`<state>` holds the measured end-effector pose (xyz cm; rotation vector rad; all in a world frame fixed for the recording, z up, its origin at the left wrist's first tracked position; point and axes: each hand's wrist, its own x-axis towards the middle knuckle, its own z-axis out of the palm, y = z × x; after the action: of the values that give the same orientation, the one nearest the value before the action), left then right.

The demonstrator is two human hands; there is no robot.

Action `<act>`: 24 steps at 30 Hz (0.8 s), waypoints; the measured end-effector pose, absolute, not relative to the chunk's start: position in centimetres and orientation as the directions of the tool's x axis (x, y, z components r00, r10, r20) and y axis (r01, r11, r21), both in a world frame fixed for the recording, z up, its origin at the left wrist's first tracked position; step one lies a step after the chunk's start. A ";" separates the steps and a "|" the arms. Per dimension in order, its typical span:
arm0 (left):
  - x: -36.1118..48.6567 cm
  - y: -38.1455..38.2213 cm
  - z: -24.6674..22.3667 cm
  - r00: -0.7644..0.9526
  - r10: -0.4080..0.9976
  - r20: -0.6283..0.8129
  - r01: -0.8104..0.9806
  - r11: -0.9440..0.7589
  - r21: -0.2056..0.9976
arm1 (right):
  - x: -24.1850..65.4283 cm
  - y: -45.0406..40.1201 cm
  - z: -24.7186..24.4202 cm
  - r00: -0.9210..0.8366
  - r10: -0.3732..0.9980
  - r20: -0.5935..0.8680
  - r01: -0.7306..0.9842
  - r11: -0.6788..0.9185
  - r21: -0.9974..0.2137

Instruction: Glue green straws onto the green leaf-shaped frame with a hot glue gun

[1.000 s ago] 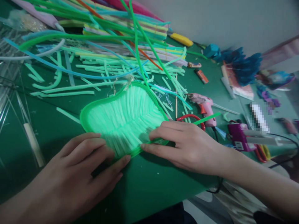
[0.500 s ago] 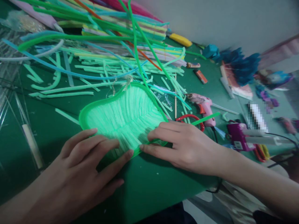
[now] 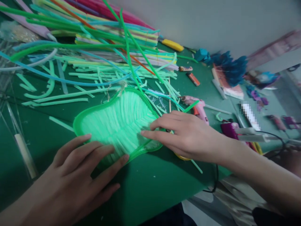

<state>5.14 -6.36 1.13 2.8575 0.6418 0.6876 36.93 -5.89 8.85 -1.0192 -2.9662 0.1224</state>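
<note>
A light green leaf-shaped piece [image 3: 117,119] with a darker green fuzzy rim lies on the green table. My left hand [image 3: 82,166] rests over its lower left edge, fingers spread, the index fingertip on the near rim. My right hand [image 3: 185,135] is at the piece's right side, thumb and fingers pinched on a green pipe cleaner [image 3: 191,106] whose end sticks up past the knuckles. Part of the strip is hidden under that hand. Light green pipe cleaner pieces [image 3: 89,75] lie scattered behind the leaf.
Bundles of coloured pipe cleaners [image 3: 101,28] fill the back left. A pink glue gun [image 3: 199,110] lies behind my right hand, near an orange lighter [image 3: 193,79]. A yellow cutter [image 3: 172,45] is at the back. Farther right are dark blue petals [image 3: 235,69] and a purple object [image 3: 229,130].
My right hand has moved away from my left hand along the rim to the leaf's right side. The pipe cleaner end now points up more steeply. The whole view has shifted slightly.
</note>
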 end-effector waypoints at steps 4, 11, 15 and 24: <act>5.3 -6.5 1.2 0.748 0.514 0.421 0.411 -0.856 0.315 | 38.1 -5.4 8.4 -0.754 0.656 0.020 0.656 0.754 0.006; 5.5 -7.0 0.7 0.724 0.553 0.412 0.436 -0.830 0.347 | 38.7 -5.8 6.8 -0.667 0.727 0.165 0.742 0.667 0.062; 5.5 -7.4 0.3 0.712 0.573 0.406 0.446 -0.815 0.370 | 39.4 -7.9 7.3 -0.562 0.789 0.248 0.820 0.570 0.048; 5.8 -7.0 0.8 0.698 0.573 0.429 0.446 -0.817 0.367 | 44.4 -13.7 8.2 -0.045 0.887 0.459 0.999 0.045 0.012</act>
<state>5.81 -7.00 0.81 2.6734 0.8156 0.7915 44.43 -13.72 8.21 -1.9084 -2.0021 -0.4767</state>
